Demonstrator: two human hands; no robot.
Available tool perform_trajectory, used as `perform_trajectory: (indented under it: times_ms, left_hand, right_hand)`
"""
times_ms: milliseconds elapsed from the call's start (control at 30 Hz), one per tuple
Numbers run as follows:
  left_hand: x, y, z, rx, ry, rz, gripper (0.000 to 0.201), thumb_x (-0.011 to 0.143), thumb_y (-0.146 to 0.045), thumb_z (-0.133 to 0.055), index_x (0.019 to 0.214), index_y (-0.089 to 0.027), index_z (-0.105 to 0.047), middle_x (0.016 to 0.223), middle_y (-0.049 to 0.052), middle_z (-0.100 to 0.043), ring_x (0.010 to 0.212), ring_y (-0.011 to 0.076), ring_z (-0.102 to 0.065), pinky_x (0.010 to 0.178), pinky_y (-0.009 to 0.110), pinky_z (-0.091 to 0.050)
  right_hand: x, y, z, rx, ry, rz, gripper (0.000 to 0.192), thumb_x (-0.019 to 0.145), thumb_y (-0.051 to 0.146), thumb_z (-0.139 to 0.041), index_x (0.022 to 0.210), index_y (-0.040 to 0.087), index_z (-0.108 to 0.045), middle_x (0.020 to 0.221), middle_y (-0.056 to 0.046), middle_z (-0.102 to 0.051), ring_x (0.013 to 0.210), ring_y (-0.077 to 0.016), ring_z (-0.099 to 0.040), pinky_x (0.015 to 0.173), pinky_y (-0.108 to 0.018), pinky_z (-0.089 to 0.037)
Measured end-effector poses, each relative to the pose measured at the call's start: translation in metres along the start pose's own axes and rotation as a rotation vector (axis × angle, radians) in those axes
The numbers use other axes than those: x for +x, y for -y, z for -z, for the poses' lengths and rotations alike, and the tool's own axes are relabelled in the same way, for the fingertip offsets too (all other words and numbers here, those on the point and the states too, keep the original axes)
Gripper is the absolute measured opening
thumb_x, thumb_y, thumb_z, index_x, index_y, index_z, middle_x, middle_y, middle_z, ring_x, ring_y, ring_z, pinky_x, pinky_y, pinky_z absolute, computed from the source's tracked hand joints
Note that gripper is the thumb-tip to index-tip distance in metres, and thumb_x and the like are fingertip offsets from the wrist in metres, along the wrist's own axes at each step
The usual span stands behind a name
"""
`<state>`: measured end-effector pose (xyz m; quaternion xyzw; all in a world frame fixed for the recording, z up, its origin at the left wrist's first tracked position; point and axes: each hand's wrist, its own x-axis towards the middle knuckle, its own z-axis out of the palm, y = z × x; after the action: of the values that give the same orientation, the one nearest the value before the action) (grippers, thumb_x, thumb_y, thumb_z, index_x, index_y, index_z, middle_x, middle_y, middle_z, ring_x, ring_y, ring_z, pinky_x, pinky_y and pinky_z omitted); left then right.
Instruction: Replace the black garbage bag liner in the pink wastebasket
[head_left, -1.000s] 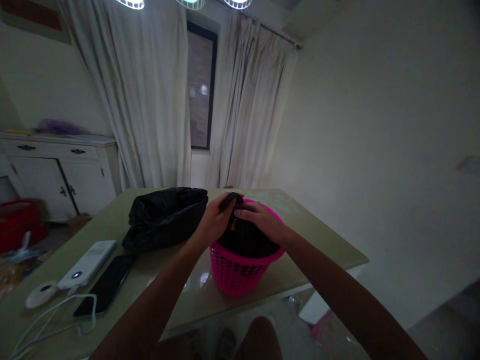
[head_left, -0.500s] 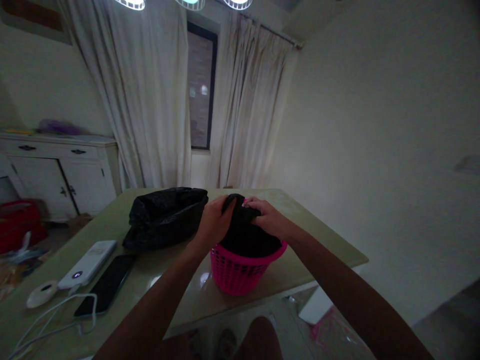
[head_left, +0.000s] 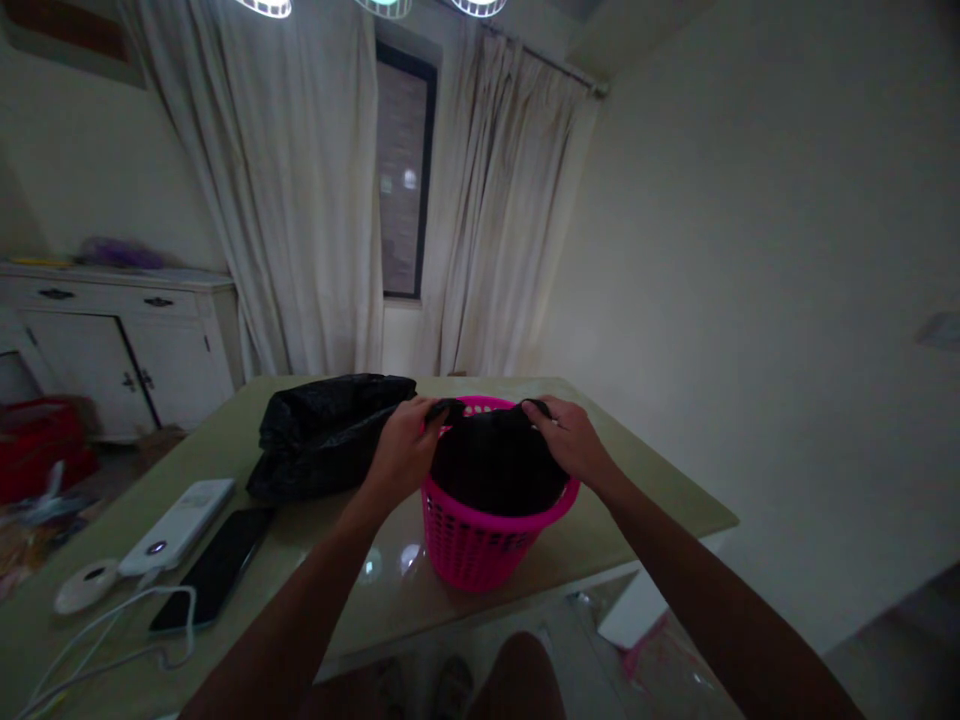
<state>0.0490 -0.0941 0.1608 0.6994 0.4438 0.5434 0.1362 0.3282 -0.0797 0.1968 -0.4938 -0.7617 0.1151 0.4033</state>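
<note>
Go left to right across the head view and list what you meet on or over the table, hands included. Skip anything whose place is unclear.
White oval object → white device → black bag → left hand → pink basket → right hand.

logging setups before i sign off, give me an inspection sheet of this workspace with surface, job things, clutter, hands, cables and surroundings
surface: greenish tabletop, glossy, showing light reflections
job's things: pink basket upright near the front edge; black material inside
clutter: black bag, dark phone, white rectangular device, white rounded object
hands: left hand and right hand apart, each pinching the black material
cables: pale cable looping over the phone's near end
surroundings: pale curtains, window, white cabinet
</note>
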Motion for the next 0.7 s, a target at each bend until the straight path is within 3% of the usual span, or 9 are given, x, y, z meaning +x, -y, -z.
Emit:
perform_trajectory:
  times_ms: [67,133,233,367,467,500,567,633,700]
  left_hand:
    - [-0.011,0.025,0.016,0.098,-0.079,0.065,0.033,0.097,-0.043,-0.052,0.085,-0.022,-0.074,0.095,0.009,-0.076,0.092,0.0268,-0.066,0.085,0.038,-0.049]
    - [-0.022,0.047,0.024,0.120,-0.055,0.136,0.035,0.096,-0.046,-0.051,0.083,-0.022,-0.073,0.093,0.009,-0.076,0.088,0.0276,-0.066,0.084,0.040,-0.049]
    - [-0.038,0.059,0.023,0.100,-0.098,0.163,0.034,0.097,-0.043,-0.052,0.105,-0.020,-0.075,0.105,0.011,-0.078,0.097,0.0296,-0.069,0.089,0.043,-0.052]
    - [-0.056,0.025,0.009,0.260,-0.357,-0.098,0.042,0.098,-0.030,-0.061,0.139,-0.018,-0.063,0.137,0.016,-0.071,0.130,0.0342,-0.063,0.112,0.052,-0.044]
    - [-0.073,-0.012,-0.009,0.254,-0.207,-0.441,0.033,0.102,-0.022,-0.058,0.134,-0.024,-0.066,0.128,0.012,-0.075,0.123,0.0288,-0.067,0.109,0.048,-0.046]
    - [-0.078,-0.021,-0.017,0.251,-0.075,-0.551,0.028,0.103,-0.023,-0.059,0.130,-0.025,-0.068,0.117,0.010,-0.078,0.112,0.0261,-0.070,0.103,0.044,-0.048]
    - [-0.086,-0.032,-0.032,0.281,0.074,-0.697,0.017,0.104,-0.024,-0.060,0.117,-0.024,-0.071,0.093,0.004,-0.077,0.087,0.0213,-0.069,0.085,0.039,-0.048]
    - [-0.090,-0.035,-0.044,0.325,0.081,-0.747,0.011,0.106,-0.025,-0.061,0.109,-0.023,-0.071,0.079,0.001,-0.071,0.072,0.0190,-0.062,0.071,0.037,-0.042]
    - [-0.090,-0.033,-0.050,0.339,0.035,-0.749,0.009,0.107,-0.027,-0.062,0.107,-0.022,-0.070,0.076,-0.001,-0.069,0.068,0.0186,-0.059,0.066,0.036,-0.038]
  right_hand:
    - [-0.010,-0.022,0.010,-0.088,0.017,-0.036,0.037,0.099,0.050,-0.058,0.095,0.020,-0.079,0.101,-0.012,-0.078,0.100,-0.0279,-0.069,0.095,-0.041,-0.049]
    - [-0.020,-0.039,0.016,-0.131,0.097,-0.040,0.035,0.098,0.047,-0.059,0.099,0.020,-0.081,0.106,-0.013,-0.079,0.105,-0.0295,-0.070,0.101,-0.044,-0.051]
    - [-0.024,-0.043,0.022,-0.119,0.159,0.000,0.034,0.098,0.043,-0.060,0.109,0.020,-0.082,0.116,-0.014,-0.078,0.113,-0.0305,-0.070,0.109,-0.048,-0.050]
    - [-0.012,-0.023,0.022,0.032,0.182,0.072,0.059,0.095,0.052,-0.071,0.146,0.022,-0.068,0.149,-0.014,-0.066,0.138,-0.0309,-0.062,0.122,-0.051,-0.044]
    - [-0.002,-0.009,0.003,0.048,0.333,0.126,0.093,0.071,0.052,-0.095,0.154,0.025,-0.062,0.157,-0.014,-0.061,0.142,-0.0345,-0.058,0.123,-0.052,-0.044]
    - [0.001,-0.006,-0.006,0.021,0.394,0.146,0.091,0.065,0.046,-0.099,0.148,0.025,-0.067,0.150,-0.013,-0.067,0.136,-0.0351,-0.062,0.119,-0.051,-0.047]
    - [0.007,-0.002,-0.022,-0.016,0.501,0.186,0.056,0.070,0.034,-0.092,0.124,0.023,-0.080,0.123,-0.010,-0.079,0.114,-0.0317,-0.070,0.107,-0.047,-0.053]
    - [0.018,0.000,-0.026,0.015,0.514,0.206,0.022,0.083,0.032,-0.078,0.101,0.021,-0.083,0.100,-0.007,-0.081,0.096,-0.0260,-0.071,0.097,-0.041,-0.054]
    - [0.033,-0.003,-0.014,0.113,0.342,0.174,0.021,0.088,0.038,-0.072,0.094,0.020,-0.082,0.094,-0.005,-0.080,0.091,-0.0239,-0.069,0.094,-0.039,-0.053]
